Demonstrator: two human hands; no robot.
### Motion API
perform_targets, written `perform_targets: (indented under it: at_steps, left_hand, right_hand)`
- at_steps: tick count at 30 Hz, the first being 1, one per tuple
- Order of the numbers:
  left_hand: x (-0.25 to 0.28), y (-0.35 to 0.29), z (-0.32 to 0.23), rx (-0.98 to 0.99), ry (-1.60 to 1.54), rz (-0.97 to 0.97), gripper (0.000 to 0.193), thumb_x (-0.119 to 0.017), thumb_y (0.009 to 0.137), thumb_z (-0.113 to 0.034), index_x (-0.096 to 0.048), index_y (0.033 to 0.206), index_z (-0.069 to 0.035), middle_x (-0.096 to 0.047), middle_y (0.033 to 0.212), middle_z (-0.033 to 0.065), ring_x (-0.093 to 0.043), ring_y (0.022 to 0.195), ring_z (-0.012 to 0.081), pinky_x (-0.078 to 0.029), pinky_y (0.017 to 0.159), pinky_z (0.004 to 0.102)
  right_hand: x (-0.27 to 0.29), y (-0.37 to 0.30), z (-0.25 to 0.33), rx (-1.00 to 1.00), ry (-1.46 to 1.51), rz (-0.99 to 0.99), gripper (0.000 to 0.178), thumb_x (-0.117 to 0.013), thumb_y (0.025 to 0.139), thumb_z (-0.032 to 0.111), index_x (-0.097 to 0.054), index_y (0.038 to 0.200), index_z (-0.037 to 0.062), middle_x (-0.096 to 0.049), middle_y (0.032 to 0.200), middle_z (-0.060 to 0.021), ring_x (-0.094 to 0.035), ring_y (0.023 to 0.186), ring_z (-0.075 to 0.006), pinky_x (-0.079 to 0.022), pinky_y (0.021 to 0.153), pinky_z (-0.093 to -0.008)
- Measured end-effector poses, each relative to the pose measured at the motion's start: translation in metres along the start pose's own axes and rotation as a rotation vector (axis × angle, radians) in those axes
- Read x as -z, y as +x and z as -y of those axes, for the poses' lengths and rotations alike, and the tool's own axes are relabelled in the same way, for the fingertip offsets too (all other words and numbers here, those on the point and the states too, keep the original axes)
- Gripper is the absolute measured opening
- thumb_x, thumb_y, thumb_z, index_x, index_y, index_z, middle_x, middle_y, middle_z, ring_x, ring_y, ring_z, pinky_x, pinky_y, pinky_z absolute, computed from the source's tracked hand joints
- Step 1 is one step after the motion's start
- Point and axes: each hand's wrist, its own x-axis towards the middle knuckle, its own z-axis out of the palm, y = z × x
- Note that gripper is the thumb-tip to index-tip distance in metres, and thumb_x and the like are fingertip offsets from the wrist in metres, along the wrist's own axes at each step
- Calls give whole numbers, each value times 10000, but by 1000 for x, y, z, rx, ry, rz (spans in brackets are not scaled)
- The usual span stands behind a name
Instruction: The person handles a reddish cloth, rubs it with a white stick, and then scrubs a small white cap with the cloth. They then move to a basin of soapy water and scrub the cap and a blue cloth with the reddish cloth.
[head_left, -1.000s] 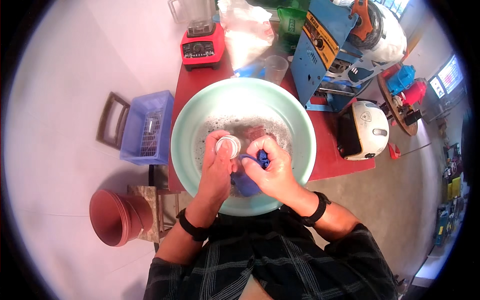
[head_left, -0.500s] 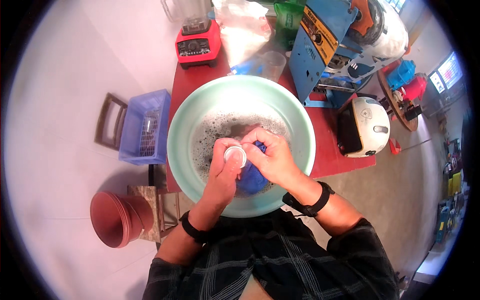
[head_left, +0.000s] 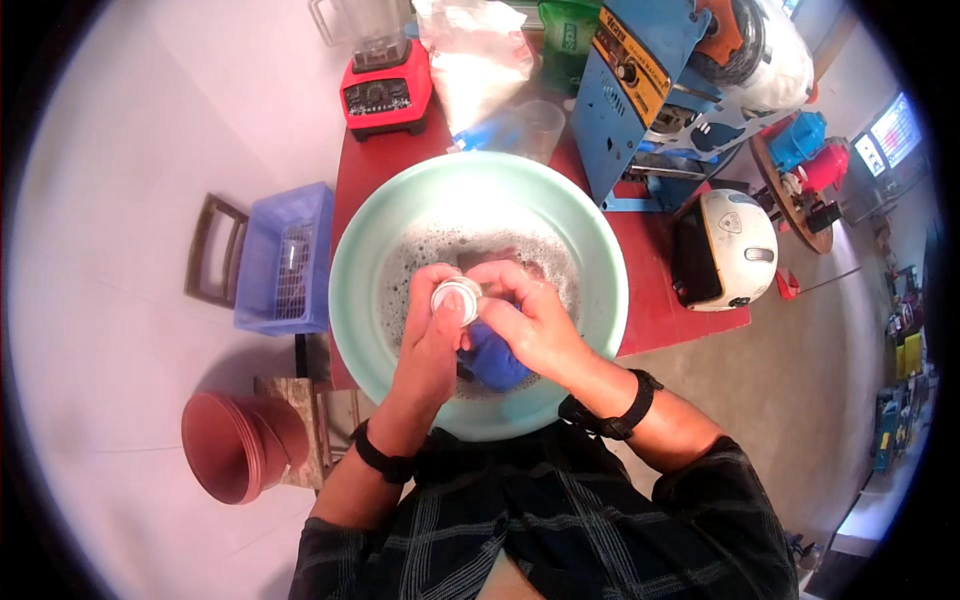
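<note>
Over a pale green basin [head_left: 346, 290] of sudsy water, my two hands are close together. My left hand [head_left: 428, 345] is closed around a small round white lid [head_left: 466, 296], its thumb pressed on the lid's face. Right beside it my right hand [head_left: 540, 325] has its fingers bent and gripping a blue cloth [head_left: 497, 362], which hangs below the fingers toward the water. The fingertips of the right hand meet the lid's right edge. Part of the cloth is hidden under the right hand. Something dark reddish lies in the suds behind the hands, too covered to name.
The basin stands on a red table [head_left: 650, 330]. Behind it are a red blender [head_left: 385, 95], a white sack [head_left: 475, 60], a clear plastic cup [head_left: 541, 130] and a blue machine [head_left: 620, 110]. A white helmet [head_left: 738, 250] sits right; a blue crate [head_left: 285, 260] and brown bucket [head_left: 230, 450] are left.
Both hands have shifted slightly left with the lid and the blue cloth. The right fingers have closed more around the cloth, and the whole view has moved a little.
</note>
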Motion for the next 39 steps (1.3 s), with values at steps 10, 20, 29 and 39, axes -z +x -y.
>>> perform_targets:
  at_steps: [10,20,29,39]
  left_hand:
    - [9,-6,6,-44,153,52,291,-514,984,-306,-444,1174,-97,-479,963,-17,-412,761,51,-358,653,203]
    - [12,-8,7,-27,80,86,355,-538,971,-348,-433,1176,-78,-504,1014,9,-493,969,100,-397,866,256]
    - [2,-13,9,-33,56,64,320,-540,972,-333,-442,1148,-85,-479,992,-15,-446,875,67,-397,773,214]
    - [0,-13,8,-47,62,82,305,-555,974,-329,-439,1146,-105,-495,1005,-13,-468,897,64,-400,775,212]
  right_hand:
    - [2,3,20,-33,-159,155,281,-519,879,64,-595,1142,-3,-669,931,-105,-622,850,-149,-497,770,-305]
    - [-3,-6,23,-40,-138,128,307,-464,894,86,-568,1180,42,-612,1010,-89,-580,961,-166,-467,860,-306]
    - [1,-10,21,-8,-191,147,317,-430,885,55,-546,1177,7,-629,984,-117,-609,933,-189,-490,846,-329]
    - [1,-9,14,115,-154,71,261,-445,912,82,-559,1121,-23,-656,979,-216,-659,925,-268,-499,832,-383]
